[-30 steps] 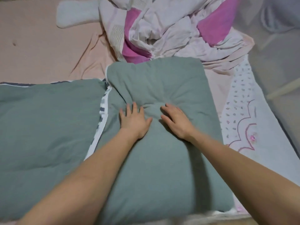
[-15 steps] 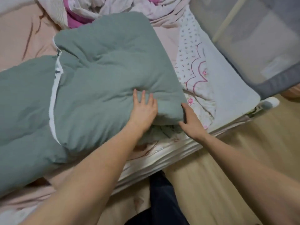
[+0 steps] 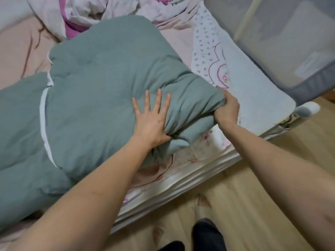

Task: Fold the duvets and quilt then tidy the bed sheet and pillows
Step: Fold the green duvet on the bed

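**A:** What do we have in front of us?

**B:** We look down from head height at a bed. Across it lies a thick grey-green duvet [image 3: 101,84], folded so that one padded layer sits on top of another, with a white trim strip [image 3: 43,113] running along the lower layer's edge on the duvet's left side.

**A:** And our hands?

**B:** Our left hand [image 3: 150,120] lies flat on the duvet's top near its right end, fingers straight and spread, the thumb tucked into a fold at the edge. Our right hand [image 3: 227,109] is at the duvet's right corner, fingers curled round a bunch of the fabric, gripping it.

**A:** What lies around the duvet?

**B:** Beyond its far edge sits a crumpled white and pink quilt [image 3: 94,13]. Under the duvet is a pale pink bed sheet [image 3: 20,51], wrinkled on the duvet's far left. To the duvet's right, touching our right hand, is a white pad [image 3: 253,91] printed with small flowers and a scalloped pink line. Farther right of the duvet stands a grey mesh bed rail [image 3: 290,42].

**A:** And nearer to us?

**B:** Below the duvet's near edge the mattress side [image 3: 181,183] shows in pale layers, then a light wooden floor [image 3: 253,205]. Dark trouser legs [image 3: 206,234] appear at the bottom.
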Tool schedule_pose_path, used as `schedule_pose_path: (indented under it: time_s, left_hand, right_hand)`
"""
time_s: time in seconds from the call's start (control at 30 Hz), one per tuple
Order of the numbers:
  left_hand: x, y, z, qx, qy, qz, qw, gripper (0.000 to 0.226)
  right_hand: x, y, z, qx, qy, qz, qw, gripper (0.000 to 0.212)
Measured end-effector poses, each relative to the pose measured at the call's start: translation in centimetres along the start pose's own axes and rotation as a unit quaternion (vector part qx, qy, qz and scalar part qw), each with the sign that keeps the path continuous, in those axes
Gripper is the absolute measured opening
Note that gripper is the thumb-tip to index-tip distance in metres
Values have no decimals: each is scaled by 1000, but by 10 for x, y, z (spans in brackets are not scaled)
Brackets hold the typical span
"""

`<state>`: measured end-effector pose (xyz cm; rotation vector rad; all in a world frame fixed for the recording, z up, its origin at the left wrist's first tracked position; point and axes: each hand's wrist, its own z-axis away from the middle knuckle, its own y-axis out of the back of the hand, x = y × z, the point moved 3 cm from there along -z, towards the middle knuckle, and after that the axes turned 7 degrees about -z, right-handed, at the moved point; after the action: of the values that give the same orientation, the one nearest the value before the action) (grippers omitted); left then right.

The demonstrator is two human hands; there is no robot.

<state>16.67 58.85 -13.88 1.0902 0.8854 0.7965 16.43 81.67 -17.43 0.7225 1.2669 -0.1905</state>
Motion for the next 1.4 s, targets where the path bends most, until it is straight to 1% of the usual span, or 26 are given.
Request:
schedule_pose_path:
  time_s: [0.1, 0.2, 0.23, 0.3, 0.33, 0.37, 0.43, 0.47, 0.5, 0.57, 0.6, 0.63, 0.67, 0.7, 0.73, 0.8, 0.83, 0.9, 0.97, 1.03, 1.13, 1.2, 1.23, 1.3, 1.37, 1.4]
  left_hand:
    - [13, 22, -20, -7, 21, 32, 999, 122]
    - [36, 37, -38, -90, -19, 41, 995, 112]
    - [42, 35, -38, -129, -35, 31, 991, 108]
    - [52, 21, -33, -207, -61, 1, 976, 101]
    - [57, 11, -29, -233, -70, -22, 970, 99]
    - [60, 6, -26, -237, -83, -43, 967, 97]
    - [64, 6, -25, -166, -109, -23, 980, 92]
    - [64, 10, -25, -85, -115, -9, 990, 85]
    - [61, 15, -24, 1, -95, 5, 995, 79]
    - [39, 10, -16, 78, 16, 28, 996, 73]
    - [22, -1, -10, 31, 73, 43, 996, 73]
    - [8, -15, -4, -62, 100, 49, 992, 76]
    - [-4, -26, 2, -137, 102, 41, 984, 80]
    - [-12, -30, 7, -170, 97, 43, 980, 81]
    - [-21, -27, 13, -152, 115, 65, 979, 80]
    - [-36, -13, 27, -19, 218, 123, 968, 74]
    - [-44, -7, 35, 37, 294, 149, 943, 72]
    - [-70, -8, 71, 65, 465, 241, 849, 75]
    - [-92, -24, 104, 27, 609, 353, 710, 87]
    - [-106, -44, 128, 1, 674, 439, 595, 95]
    - [-113, -67, 133, -5, 588, 642, 493, 88]
    - [-109, -69, 127, -35, 509, 755, 412, 94]
    - [-106, -63, 125, -52, 467, 796, 380, 85]
    - [-110, -50, 122, -57, 398, 853, 334, 47]
    - [-111, -39, 119, -68, 354, 880, 311, 34]
    - [-116, -33, 120, -73, 340, 882, 318, 32]
  right_hand:
    - [-35, 37, -34, -25, 85, 33, 996, 56]
    - [-12, 59, -39, -72, 70, 196, 975, 54]
    - [5, 58, -34, -123, 34, 265, 956, 50]
    - [37, 54, -18, -236, -49, 404, 882, 51]
    - [49, 54, -12, -264, -54, 447, 853, 61]
    - [52, 49, -8, -267, -11, 455, 849, 72]
    - [39, 35, 4, -241, 166, 391, 873, 78]
    - [32, 26, 11, -221, 237, 352, 878, 77]
    - [27, 17, 19, -211, 268, 328, 881, 75]
    - [35, -5, 33, -317, 224, 361, 848, 74]
    - [43, -13, 40, -403, 166, 416, 798, 76]
    - [48, -16, 44, -460, 113, 463, 749, 73]
    - [42, -19, 45, -466, 92, 490, 731, 61]
    - [26, -23, 44, -431, 110, 490, 750, 45]
    - [4, -29, 45, -380, 157, 473, 779, 33]
    - [-36, -45, 53, -304, 258, 376, 836, 26]
    - [-51, -54, 61, -303, 295, 311, 851, 29]
    - [-80, -83, 90, -355, 348, 244, 833, 39]
    - [-95, -108, 115, -409, 350, 263, 801, 51]
    - [-100, -127, 134, -429, 349, 301, 777, 57]
    - [-96, -148, 153, -444, 322, 335, 766, 61]
    - [-92, -158, 161, -435, 300, 351, 773, 61]
    - [-92, -162, 164, -427, 290, 350, 781, 61]
    - [-94, -174, 173, -411, 269, 342, 801, 59]
    - [-96, -176, 172, -396, 250, 330, 819, 57]
    - [-100, -177, 172, -392, 240, 319, 829, 56]
